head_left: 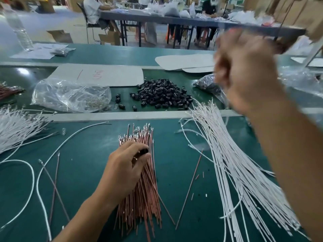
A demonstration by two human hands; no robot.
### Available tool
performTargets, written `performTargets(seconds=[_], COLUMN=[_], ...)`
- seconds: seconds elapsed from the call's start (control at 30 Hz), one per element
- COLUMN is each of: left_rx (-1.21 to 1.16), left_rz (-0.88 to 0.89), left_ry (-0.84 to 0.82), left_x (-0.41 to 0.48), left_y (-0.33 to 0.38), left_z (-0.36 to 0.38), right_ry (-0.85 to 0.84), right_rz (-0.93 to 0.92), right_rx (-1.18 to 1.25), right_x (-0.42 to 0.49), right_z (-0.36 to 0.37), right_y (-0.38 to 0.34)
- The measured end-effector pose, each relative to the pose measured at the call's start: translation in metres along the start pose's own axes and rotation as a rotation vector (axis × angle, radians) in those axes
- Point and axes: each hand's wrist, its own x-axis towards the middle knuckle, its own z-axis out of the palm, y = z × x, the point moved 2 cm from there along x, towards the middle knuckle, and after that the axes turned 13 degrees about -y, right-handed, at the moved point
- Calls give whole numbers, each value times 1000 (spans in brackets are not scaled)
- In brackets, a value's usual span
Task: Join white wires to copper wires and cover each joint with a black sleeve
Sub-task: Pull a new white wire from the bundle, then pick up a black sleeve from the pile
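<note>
A bundle of copper wires point(148, 198) lies on the green table in front of me. My left hand point(122, 170) rests on its upper part and holds a black sleeve point(144, 151) between thumb and fingers. A fanned bundle of white wires point(236, 163) lies to the right. Behind the copper wires sits a pile of black sleeves point(162, 93). My right hand point(244, 72) is raised high above the white wires, blurred, with its fingers curled. Whether it holds anything is not visible.
More white wires point(15, 128) lie at the left edge, and loose white point(52, 158) and copper wires point(190, 186) are scattered near me. A clear plastic bag point(70, 95), a bag of dark parts point(208, 84), cardboard sheets point(104, 74) and a water bottle point(19, 28) stand farther back.
</note>
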Motion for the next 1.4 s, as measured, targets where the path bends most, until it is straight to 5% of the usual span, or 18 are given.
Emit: performTargets(seconds=[0.07, 0.17, 0.33, 0.43, 0.6, 0.73, 1.0, 1.4], left_rx=[23, 28, -4, 3, -64, -86, -110, -128], left_rz=[10, 17, 11, 16, 2, -1, -28, -42], left_ry=[5, 4, -24, -24, 33, 63, 88, 46], left_x=[2, 5, 2, 2, 4, 3, 5, 4], left_y=[2, 4, 1, 1, -2, -2, -2, -2], left_z=[0, -3, -2, 1, -4, -3, -6, -3], right_ry=[162, 102, -126, -4, 154, 118, -136, -154], right_rz=[274, 337, -116, -267, -400, -621, -324, -248], right_rx=[181, 406, 863, 602, -592, -1095, -1053, -946], right_x=[-36, -61, -65, -70, -100, -115, -108, -110], right_z=[-29, -19, -56, -57, -39, -23, 5, 0], right_y=[31, 47, -21, -37, -28, -14, 99, 109])
